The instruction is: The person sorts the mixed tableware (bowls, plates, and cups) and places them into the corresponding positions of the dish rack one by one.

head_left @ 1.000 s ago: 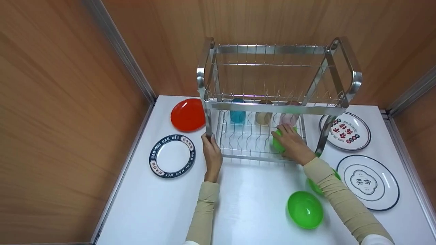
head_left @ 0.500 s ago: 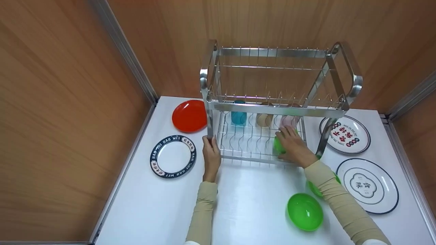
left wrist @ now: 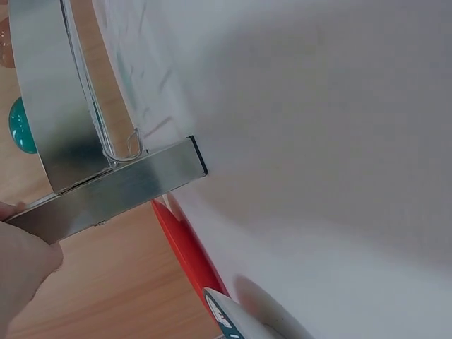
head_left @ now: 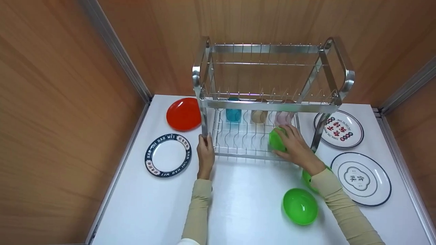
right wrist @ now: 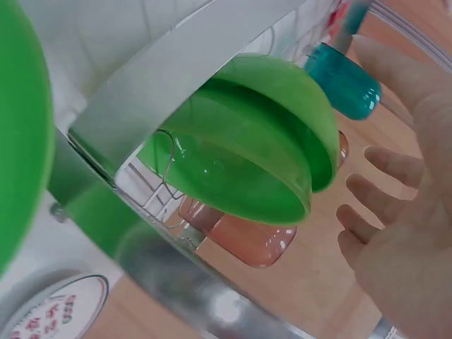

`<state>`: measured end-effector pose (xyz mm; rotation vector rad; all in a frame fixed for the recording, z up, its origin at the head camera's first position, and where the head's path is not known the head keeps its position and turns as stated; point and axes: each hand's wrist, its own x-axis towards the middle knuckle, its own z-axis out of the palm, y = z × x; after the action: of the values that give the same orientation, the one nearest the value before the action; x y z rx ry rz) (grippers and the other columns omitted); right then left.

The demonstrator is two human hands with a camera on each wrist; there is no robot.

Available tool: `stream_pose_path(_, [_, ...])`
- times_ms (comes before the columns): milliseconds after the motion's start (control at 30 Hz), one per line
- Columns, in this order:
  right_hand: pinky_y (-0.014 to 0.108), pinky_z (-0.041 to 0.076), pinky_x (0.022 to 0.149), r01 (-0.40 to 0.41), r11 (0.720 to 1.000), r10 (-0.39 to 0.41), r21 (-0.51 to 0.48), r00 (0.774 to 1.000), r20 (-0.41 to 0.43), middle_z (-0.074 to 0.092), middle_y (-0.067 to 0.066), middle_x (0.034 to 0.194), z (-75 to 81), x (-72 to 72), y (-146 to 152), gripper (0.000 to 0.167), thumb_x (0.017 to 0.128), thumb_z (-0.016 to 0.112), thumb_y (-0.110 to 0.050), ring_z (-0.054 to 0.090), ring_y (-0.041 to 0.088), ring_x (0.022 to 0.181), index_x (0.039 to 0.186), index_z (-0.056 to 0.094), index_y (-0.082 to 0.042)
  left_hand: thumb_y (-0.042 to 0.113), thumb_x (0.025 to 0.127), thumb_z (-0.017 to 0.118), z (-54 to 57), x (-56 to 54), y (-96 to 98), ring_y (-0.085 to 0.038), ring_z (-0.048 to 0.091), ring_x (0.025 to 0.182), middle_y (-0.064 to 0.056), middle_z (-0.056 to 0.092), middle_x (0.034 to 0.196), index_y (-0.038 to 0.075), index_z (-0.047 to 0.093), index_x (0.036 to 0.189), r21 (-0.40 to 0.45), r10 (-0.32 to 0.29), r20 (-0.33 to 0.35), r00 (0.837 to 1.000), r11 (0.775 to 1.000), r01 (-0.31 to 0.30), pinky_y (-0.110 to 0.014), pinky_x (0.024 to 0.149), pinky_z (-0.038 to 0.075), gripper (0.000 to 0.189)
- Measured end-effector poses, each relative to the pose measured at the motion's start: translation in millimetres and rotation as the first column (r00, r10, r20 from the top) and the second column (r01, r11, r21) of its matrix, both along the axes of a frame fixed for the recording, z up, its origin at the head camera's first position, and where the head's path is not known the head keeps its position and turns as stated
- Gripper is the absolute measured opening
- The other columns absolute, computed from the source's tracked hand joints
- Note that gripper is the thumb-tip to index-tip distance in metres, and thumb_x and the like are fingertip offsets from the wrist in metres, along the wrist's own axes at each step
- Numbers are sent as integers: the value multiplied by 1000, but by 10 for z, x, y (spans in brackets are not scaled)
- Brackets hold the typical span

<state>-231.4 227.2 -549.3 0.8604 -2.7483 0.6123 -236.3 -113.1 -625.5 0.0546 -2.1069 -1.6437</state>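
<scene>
A two-tier metal dish rack (head_left: 262, 105) stands at the back of the white table. My left hand (head_left: 205, 156) grips its front left upright, and the left wrist view shows the foot of that upright (left wrist: 120, 187). On the lower tier, two green bowls (right wrist: 233, 176) lean on edge, one beside the other. My right hand (head_left: 298, 149) is at these bowls in the head view. Its fingers are spread and stand apart from them in the right wrist view. Behind the bowls are a blue cup (head_left: 233, 114), a tan cup (head_left: 259, 116) and a pink cup (head_left: 283, 117).
Left of the rack lie a red plate (head_left: 184, 115) and a dark-rimmed plate (head_left: 150, 160). Two patterned white plates, one round (head_left: 352, 126) and one oval (head_left: 381, 183), lie at right. One green bowl (head_left: 299, 207) sits in front; another (head_left: 307, 178) is partly behind the right forearm.
My right hand has loosened from the green bowls and drawn slightly back, so more green shows. The left hand keeps its grip on the upright. The head view has shifted slightly.
</scene>
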Motion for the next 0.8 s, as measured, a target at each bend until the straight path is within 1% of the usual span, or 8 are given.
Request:
stream_pose_path(167, [59, 41, 107, 2, 991, -15, -134, 996, -92, 54, 25, 135, -9, 167, 39, 69, 81, 90, -20, 48, 42, 128, 136, 57, 4, 17, 110, 48, 11, -8, -37, -16, 45, 71, -2, 45, 78, 4, 50, 103, 0, 6, 1, 1000, 1000, -6, -29, 61, 39, 15])
stream_pose_path(267, [54, 46, 101, 1, 978, -30, -211, 991, -132, 58, 23, 127, -37, 324, 132, 61, 80, 90, -14, 54, 39, 120, 130, 61, 5, 18, 111, 48, 8, -8, -30, -16, 44, 71, -1, 44, 78, 5, 50, 103, 6, -6, 12, 1000, 1000, 6, -28, 61, 39, 15])
stream_pose_path(300, [50, 47, 100, 4, 971, -38, -239, 990, -139, 59, 22, 124, -46, 385, 169, 59, 79, 90, -12, 56, 37, 117, 128, 61, 5, 18, 111, 48, 7, -6, -23, -16, 44, 71, -1, 44, 78, 5, 50, 103, 5, -8, 13, 1000, 1000, 8, -28, 61, 39, 15])
stream_pose_path(433, [31, 45, 97, 43, 951, -94, -307, 983, -156, 61, 19, 117, -58, 623, 327, 51, 78, 90, -7, 58, 31, 107, 120, 64, 5, 17, 111, 47, -10, -6, -7, -16, 43, 71, -1, 42, 78, 5, 49, 101, 7, -7, 15, 1000, 1000, 7, -27, 60, 37, 15])
stream_pose_path(500, [22, 42, 97, 84, 938, -140, -337, 979, -147, 61, 17, 113, -72, 749, 421, 48, 76, 91, -4, 57, 30, 103, 115, 65, 5, 17, 111, 46, -15, -1, 3, -16, 42, 70, 0, 42, 77, 5, 48, 100, 4, -10, 18, 1000, 1000, 10, -27, 60, 37, 16])
stream_pose_path(600, [14, 38, 99, 152, 918, -212, -367, 968, -131, 62, 16, 108, -116, 904, 570, 45, 74, 91, -3, 57, 31, 102, 109, 64, 6, 16, 111, 47, -17, -1, 10, -16, 42, 70, 0, 41, 77, 5, 48, 98, 8, -7, 17, 1000, 1000, 7, -27, 60, 37, 16])
stream_pose_path(667, [16, 37, 98, 204, 903, -264, -378, 958, -113, 62, 17, 106, -171, 978, 668, 44, 74, 91, -4, 57, 32, 102, 107, 64, 6, 15, 110, 47, -12, 0, 10, -16, 42, 70, -1, 42, 77, 4, 48, 99, 8, 0, 11, 1000, 1000, 0, -28, 61, 37, 16])
stream_pose_path(800, [36, 42, 93, 307, 880, -353, -362, 933, -68, 60, 23, 109, -333, 1073, 834, 54, 72, 92, -10, 53, 36, 103, 114, 62, 8, 14, 110, 47, -7, -3, 8, -16, 43, 70, -1, 43, 77, 4, 48, 101, 8, 8, 6, 1000, 1000, -8, -28, 60, 38, 14])
